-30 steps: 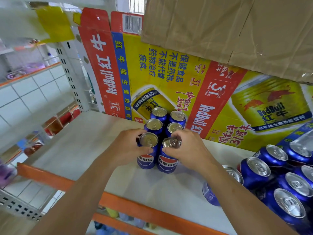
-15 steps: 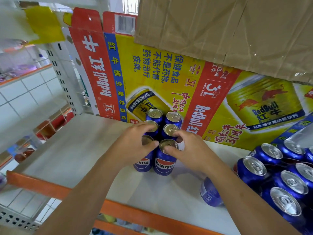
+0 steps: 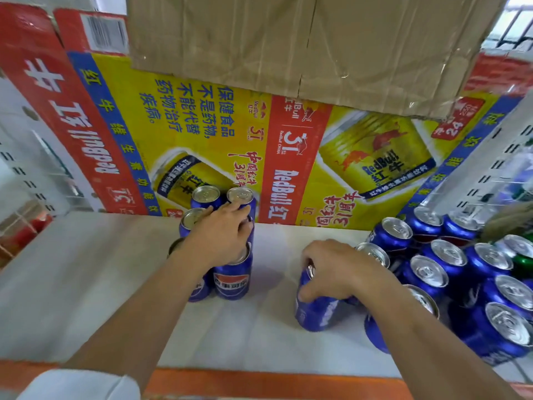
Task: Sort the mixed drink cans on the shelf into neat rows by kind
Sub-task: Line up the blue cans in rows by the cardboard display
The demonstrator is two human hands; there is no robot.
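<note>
Gripping a blue Pepsi can (image 3: 314,310) from above, the right hand (image 3: 337,272) had its fingers curled round the upper wall, right of centre in the frame. The can leaned a little, and whether its base touched the shelf could not be told. That top-down hold probably suited carrying it across to the sorted block (image 3: 230,281) left of centre — two columns of the same blue cans, three deep, packed side by side and touching.

Over that block lay the left hand (image 3: 222,235), unclenched, its straight fingers resting on the lids of the rear cans, seemingly to steady the rows while another can arrived. Each can was a smooth, glossy metal cylinder with a dull silver lid and pull tab.

Along the right edge of the frame stood the unsorted cluster (image 3: 432,272) of blue cans, crowded without order, with one green can (image 3: 523,265) at its far side. All of it sat on a matt white shelf board (image 3: 86,284) with an orange front rail (image 3: 274,383) along the bottom.

Behind rose a printed Red Bull carton (image 3: 202,125) — yellow and red card — and above it hung plain brown cardboard (image 3: 288,39), creased and taped.
</note>
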